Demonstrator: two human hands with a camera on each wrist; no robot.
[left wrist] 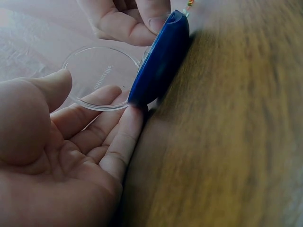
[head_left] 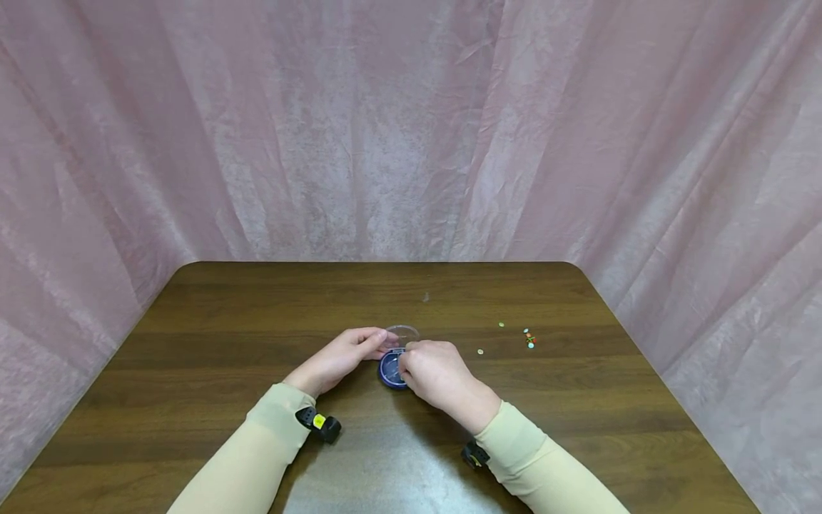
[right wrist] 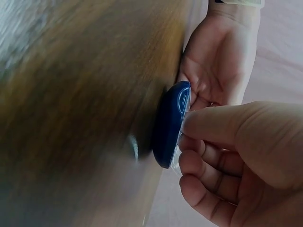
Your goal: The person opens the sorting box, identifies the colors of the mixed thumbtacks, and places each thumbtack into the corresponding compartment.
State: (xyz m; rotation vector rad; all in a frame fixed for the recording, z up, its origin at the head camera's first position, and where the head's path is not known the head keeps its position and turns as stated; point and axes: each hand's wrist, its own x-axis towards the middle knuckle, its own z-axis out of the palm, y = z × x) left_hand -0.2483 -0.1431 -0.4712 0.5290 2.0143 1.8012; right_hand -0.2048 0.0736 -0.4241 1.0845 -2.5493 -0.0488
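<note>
A small round blue case (head_left: 389,371) lies on the table with its clear round lid (left wrist: 102,78) raised on a hinge. My left hand (head_left: 349,355) is at the lid, thumb at its rim and fingers behind it; one finger touches the case's edge. The right hand (head_left: 442,373) reaches over the case from the right. Its thumb (right wrist: 208,125) presses down at the inside, the other fingers curled. Whether something small is pinched between thumb and forefinger is hidden.
Several tiny coloured pieces (head_left: 529,339) lie in a cluster on the wooden table (head_left: 257,307), right of the hands. Two pale discs lie apart, one a pale disc (head_left: 480,351) nearer the right hand. A small clear scrap (head_left: 426,297) lies farther back. Pink curtains (head_left: 385,143) hang behind.
</note>
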